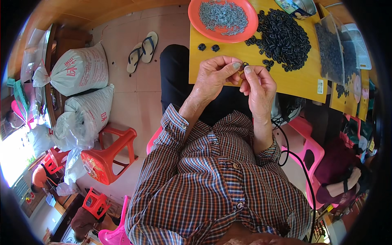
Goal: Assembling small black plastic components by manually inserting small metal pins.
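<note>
Over the near edge of the yellow table [298,85], my two hands meet at the fingertips. A small black plastic piece [245,64] is pinched there, partly hidden by the thumbs. My left hand [215,75] and my right hand [260,83] are both closed, each gripping a side of it. Just beyond lies a big heap of small black looped plastic pieces [286,38], with a few strays on its near side. A red-orange plate [196,30] holds many thin grey metal pieces [224,18], too small to name surely. Two separate black pieces [215,48] lie below the plate.
Clear bags of black parts [330,51] and a white basket [358,45] stand at the right. A tin [304,8] is at the far edge. White sacks [79,67], sandals [149,47] and a red stool [106,159] are leftward. Another person [337,175] sits right; a black cable [304,179] hangs near.
</note>
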`<action>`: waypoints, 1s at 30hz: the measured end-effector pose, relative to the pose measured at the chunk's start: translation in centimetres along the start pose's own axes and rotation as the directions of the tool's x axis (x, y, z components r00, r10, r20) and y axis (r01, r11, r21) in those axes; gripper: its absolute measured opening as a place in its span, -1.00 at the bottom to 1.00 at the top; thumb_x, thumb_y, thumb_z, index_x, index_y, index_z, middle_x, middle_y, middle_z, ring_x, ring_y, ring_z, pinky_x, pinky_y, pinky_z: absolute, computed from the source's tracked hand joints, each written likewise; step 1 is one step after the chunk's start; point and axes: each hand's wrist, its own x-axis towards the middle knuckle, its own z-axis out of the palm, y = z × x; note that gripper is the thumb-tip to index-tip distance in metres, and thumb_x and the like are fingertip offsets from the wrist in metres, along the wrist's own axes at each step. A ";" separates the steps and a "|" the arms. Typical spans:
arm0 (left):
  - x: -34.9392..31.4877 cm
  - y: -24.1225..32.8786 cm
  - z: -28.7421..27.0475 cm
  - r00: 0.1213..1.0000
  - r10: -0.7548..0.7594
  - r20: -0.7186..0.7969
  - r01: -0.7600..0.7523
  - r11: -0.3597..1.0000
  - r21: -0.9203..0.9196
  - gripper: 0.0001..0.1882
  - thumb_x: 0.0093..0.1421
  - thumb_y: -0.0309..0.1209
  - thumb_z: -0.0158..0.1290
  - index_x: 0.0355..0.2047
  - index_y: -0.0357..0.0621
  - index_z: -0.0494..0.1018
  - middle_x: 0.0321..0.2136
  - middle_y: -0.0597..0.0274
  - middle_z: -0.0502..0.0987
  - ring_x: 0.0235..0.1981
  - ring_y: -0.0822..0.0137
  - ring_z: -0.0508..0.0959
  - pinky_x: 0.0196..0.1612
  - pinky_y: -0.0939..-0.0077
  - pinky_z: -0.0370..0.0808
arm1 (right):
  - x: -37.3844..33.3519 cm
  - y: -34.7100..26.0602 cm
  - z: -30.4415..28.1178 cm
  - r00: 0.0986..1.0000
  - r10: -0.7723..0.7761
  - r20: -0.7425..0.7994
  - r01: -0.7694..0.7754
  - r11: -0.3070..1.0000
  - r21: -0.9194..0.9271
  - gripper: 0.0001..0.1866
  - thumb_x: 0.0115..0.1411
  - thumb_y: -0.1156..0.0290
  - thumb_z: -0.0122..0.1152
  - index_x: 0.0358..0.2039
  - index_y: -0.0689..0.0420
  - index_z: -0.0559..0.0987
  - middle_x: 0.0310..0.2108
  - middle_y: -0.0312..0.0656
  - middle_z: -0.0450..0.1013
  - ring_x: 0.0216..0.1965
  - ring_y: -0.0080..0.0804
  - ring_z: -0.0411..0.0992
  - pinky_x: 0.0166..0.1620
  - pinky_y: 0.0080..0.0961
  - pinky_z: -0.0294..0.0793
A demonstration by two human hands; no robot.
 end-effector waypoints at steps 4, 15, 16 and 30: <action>-0.1 0.0 0.1 1.000 0.004 0.002 -0.004 0.999 0.034 -0.86 0.23 -0.49 0.07 -0.24 -0.31 0.50 -0.54 0.27 0.54 -0.55 0.53 0.52 -0.43 0.63 0.55 | -0.1 0.0 0.0 1.000 -0.008 -0.004 0.008 1.000 -0.020 -0.83 0.25 0.37 0.14 -0.38 0.23 0.50 -0.51 -0.30 0.47 -0.66 -0.72 0.29 -0.61 -0.81 0.17; -0.2 0.1 0.1 0.992 0.121 0.027 -0.124 0.962 0.243 -0.87 0.23 -0.52 0.04 -0.29 -0.38 0.51 -0.56 0.23 0.54 -0.56 0.52 0.53 -0.43 0.62 0.56 | -0.5 -0.2 0.2 0.991 -0.131 0.003 0.129 0.972 -0.197 -0.85 0.26 0.40 0.12 -0.36 0.22 0.49 -0.55 -0.34 0.42 -0.64 -0.72 0.32 -0.58 -0.81 0.22; -0.3 0.2 0.1 0.993 0.119 0.027 -0.122 0.962 0.242 -0.87 0.23 -0.52 0.04 -0.29 -0.38 0.51 -0.56 0.23 0.54 -0.56 0.52 0.53 -0.43 0.62 0.56 | -0.5 -0.2 0.2 0.985 -0.170 0.012 0.168 0.962 -0.216 -0.86 0.26 0.41 0.12 -0.37 0.22 0.49 -0.55 -0.35 0.41 -0.64 -0.72 0.32 -0.59 -0.81 0.22; -0.1 -0.7 -0.1 0.999 0.045 -0.011 -0.042 0.977 0.208 -0.85 0.24 -0.50 0.04 -0.28 -0.37 0.49 -0.53 0.22 0.54 -0.54 0.50 0.55 -0.41 0.58 0.59 | -0.2 0.2 -0.2 0.977 -0.211 0.031 0.209 0.915 -0.344 -0.87 0.25 0.46 0.12 -0.40 0.24 0.47 -0.60 -0.35 0.38 -0.66 -0.72 0.30 -0.59 -0.79 0.27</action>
